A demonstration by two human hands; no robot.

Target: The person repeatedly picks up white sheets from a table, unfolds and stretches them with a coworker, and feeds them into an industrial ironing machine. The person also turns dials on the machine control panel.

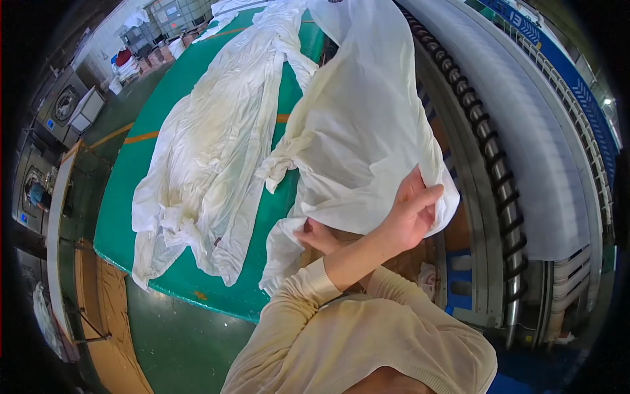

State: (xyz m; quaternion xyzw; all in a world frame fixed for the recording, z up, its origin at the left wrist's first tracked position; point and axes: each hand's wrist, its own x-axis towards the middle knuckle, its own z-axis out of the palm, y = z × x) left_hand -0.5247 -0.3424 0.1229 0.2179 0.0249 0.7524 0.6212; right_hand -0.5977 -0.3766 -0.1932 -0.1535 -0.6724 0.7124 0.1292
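My forearms cross, the left over the right. At the right side of a white sheet (361,131), my left hand (413,210) grips its edge between thumb and fingers. My right hand (318,236), lower and further left, is closed on the sheet's near edge, its fingertips partly hidden by cloth. The sheet hangs in loose folds between both hands and stretches away from me. Beside it on the left, a crumpled white cloth pile (210,131) lies lengthwise on the green table (262,223).
A long machine with a spiral-wrapped roller (482,131) and a pale padded roll (525,118) runs along the right. Far left stand front-loading machines (65,102), a metal-framed stand (59,243) and a person (38,196). Brown cardboard (105,315) lies on the floor.
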